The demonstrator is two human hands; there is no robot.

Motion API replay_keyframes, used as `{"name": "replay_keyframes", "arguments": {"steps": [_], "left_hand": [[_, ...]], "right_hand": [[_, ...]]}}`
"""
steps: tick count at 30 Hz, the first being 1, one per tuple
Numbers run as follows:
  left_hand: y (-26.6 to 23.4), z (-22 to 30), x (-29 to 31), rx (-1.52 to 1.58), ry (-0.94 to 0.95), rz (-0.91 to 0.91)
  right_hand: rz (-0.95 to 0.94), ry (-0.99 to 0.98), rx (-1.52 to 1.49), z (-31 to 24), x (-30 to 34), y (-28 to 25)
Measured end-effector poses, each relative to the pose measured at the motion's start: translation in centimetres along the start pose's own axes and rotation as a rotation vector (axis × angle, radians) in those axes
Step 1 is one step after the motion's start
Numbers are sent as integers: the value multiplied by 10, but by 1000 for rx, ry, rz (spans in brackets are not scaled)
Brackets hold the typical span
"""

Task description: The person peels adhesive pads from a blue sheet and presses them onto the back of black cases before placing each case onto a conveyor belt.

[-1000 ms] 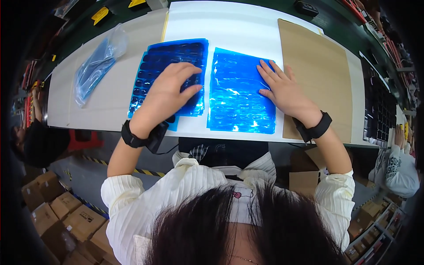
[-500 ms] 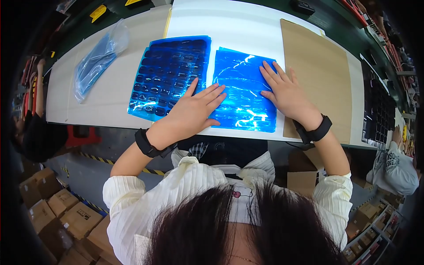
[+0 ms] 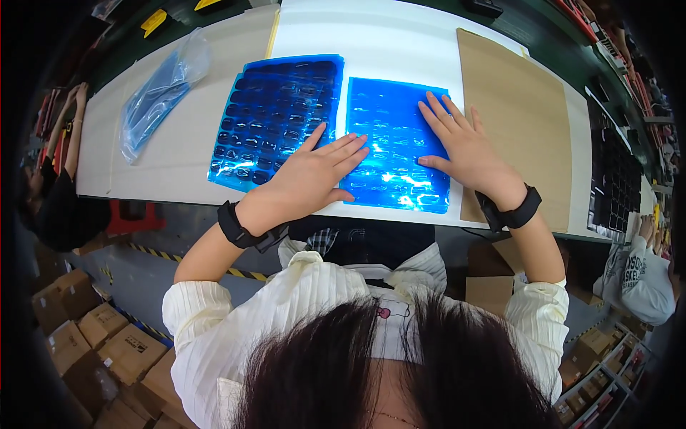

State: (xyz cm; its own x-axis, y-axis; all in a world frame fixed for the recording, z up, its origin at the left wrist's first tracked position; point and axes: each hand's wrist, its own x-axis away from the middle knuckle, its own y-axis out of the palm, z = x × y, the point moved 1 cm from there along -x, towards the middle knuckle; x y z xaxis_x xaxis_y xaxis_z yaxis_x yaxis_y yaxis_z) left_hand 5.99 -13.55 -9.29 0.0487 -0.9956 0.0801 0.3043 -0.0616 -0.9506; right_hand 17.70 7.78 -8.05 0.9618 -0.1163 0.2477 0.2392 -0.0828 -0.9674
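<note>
Blue film (image 3: 393, 136) flat on worktop (image 3: 400, 36); left hand (image 3: 304, 176) and right hand (image 3: 464, 148) open, gripping nothing, at opposite edges. Light, even pressure should avoid creasing.

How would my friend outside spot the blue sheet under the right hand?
Start at the big white table. On it, between the dark-spotted blue film on the left and the brown cardboard on the right, lies the bright blue sheet. Unlike its blue neighbour, it shows no dark spots, and the right hand rests on it.
</note>
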Motion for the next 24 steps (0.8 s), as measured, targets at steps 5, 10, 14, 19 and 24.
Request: {"name": "replay_keyframes", "arguments": {"steps": [5, 10, 14, 19, 24], "left_hand": [[0, -1, 2, -6, 5, 2], [-1, -1, -1, -3, 4, -15], [0, 0, -1, 10, -14, -26], [1, 0, 0, 24, -9, -25], [1, -1, 0, 29, 1, -21]], "right_hand": [[49, 46, -121, 6, 1, 4], [76, 8, -142, 9, -1, 12], [91, -27, -101, 8, -3, 12], [67, 2, -33, 2, 3, 7], [65, 20, 44, -1, 9, 3]]}}
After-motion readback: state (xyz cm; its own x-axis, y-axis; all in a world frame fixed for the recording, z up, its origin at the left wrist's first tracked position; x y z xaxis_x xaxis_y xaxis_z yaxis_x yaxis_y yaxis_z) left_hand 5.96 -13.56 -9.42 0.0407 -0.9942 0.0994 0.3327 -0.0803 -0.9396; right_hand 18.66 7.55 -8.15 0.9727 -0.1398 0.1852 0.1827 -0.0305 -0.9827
